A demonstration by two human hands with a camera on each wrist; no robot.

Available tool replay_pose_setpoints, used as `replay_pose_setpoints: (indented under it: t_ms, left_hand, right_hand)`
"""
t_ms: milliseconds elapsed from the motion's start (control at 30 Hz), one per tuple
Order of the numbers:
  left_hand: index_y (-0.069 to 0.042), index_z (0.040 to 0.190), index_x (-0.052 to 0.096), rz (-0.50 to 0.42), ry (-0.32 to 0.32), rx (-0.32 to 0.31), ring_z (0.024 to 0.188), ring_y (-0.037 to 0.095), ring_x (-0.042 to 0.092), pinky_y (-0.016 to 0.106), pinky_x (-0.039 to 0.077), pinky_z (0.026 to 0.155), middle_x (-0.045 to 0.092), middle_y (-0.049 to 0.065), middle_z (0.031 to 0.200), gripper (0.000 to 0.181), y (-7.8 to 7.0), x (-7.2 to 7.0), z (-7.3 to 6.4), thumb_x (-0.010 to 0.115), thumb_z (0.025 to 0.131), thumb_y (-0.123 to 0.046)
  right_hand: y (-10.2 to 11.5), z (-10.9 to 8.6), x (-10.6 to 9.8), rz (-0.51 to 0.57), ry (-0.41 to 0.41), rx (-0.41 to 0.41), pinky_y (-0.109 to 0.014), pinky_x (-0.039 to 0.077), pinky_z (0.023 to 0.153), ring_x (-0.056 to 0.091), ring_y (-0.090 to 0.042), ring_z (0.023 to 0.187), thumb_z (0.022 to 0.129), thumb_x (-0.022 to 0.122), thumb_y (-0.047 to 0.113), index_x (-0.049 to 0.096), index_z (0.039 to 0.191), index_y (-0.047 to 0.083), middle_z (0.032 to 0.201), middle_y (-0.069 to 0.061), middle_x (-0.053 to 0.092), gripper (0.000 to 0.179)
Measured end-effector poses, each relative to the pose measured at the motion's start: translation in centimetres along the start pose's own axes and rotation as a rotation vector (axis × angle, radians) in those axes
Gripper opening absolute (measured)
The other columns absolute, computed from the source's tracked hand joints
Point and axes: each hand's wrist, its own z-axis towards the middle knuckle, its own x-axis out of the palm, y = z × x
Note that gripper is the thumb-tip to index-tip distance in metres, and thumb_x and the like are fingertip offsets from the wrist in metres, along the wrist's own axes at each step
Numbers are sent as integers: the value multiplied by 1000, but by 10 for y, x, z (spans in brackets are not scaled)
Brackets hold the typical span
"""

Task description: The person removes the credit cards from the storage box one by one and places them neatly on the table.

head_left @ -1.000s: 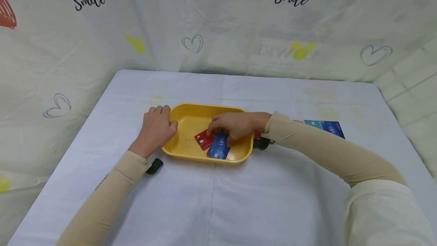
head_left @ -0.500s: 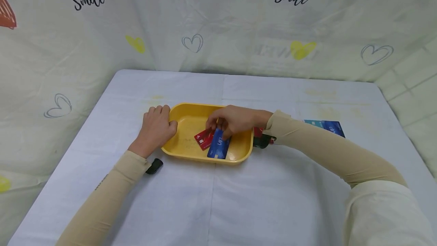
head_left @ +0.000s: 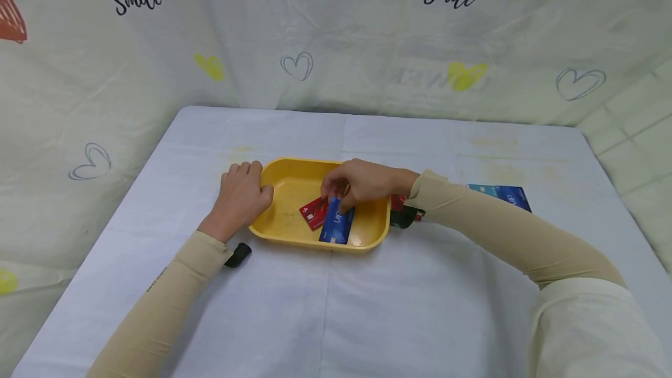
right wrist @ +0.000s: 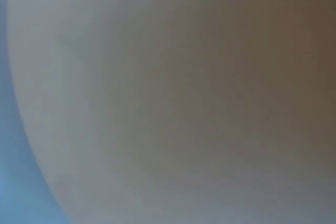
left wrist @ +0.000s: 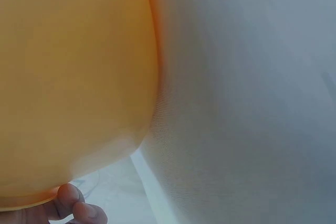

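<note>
A yellow plastic tray [head_left: 286,181] stands on the table, its outer wall [left wrist: 79,77] filling much of the left wrist view. My left hand [head_left: 241,194] grips the tray's left rim, and its fingertips [left wrist: 86,211] show at the rim in the left wrist view. Inside the tray lie a red card [head_left: 313,214] and, partly over it, a blue card [head_left: 336,227] marked "VIP". My right hand [head_left: 362,182] reaches over the tray's right side and pinches the blue card's upper end between thumb and fingers. The right wrist view is too blurred to make out the hand.
To the right, partly hidden by the right sleeve, lie a teal card [head_left: 484,190] and another blue card [head_left: 514,197]. Something red [head_left: 397,202] shows beside the tray's right end. A white cloth [head_left: 252,319] covers the table, with a printed curtain [head_left: 341,28] behind.
My right hand has lifted slightly and shifted its fingers to the upper end of the blue card, uncovering more of it. The left hand and tray have stayed in place.
</note>
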Motion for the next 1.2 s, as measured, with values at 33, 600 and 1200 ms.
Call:
replay_pose_setpoints:
  t_ms: [33,600,1200]
  left_hand:
    - [-1,97,50,-1,0,0,87,33,41,39,27,75,47,14,85,20,0,0,0,44,92,-19]
    - [-1,94,50,-9,-14,8,84,33,41,38,26,73,46,13,83,19,0,0,0,43,92,-19]
    - [-2,95,49,-18,-4,2,85,32,40,38,26,74,46,13,83,19,1,0,0,43,92,-20]
  right_hand:
    - [0,0,0,4,-4,1,-30,57,96,64,-18,104,88,80,14,69,121,13,112,-2,71,35]
    - [-2,1,0,68,-8,9,-27,58,89,66,-16,96,86,84,23,74,119,16,104,-3,73,35]
    - [1,0,0,138,140,-81,-33,57,94,65,-21,102,88,78,9,63,138,26,118,-6,70,55]
